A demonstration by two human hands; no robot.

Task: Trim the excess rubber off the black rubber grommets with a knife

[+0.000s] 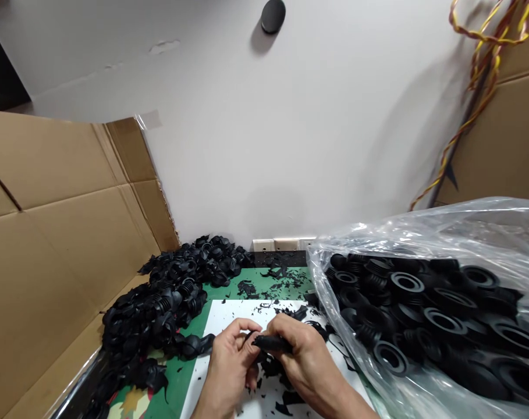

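Observation:
In the middle foreground, above a white sheet [220,314], a black rubber piece [270,343] is held between both hands. My left hand [231,361] is closed, its thumb and fingertips pinched at the piece's left end. Curled fingers of my right hand [305,355] grip the other end, hiding much of it. The end facing left looks ragged. Below and behind the hands, black rubber scraps [290,398] are scattered on the sheet.
A heap of black ribbed rubber parts [159,305] lies left, beside a cardboard wall [63,244]. At right, a clear plastic bag [329,297] holds several black rubber bellows [406,283]. Beneath the sheet is a green mat [238,282]. Wall sockets [286,245] sit behind.

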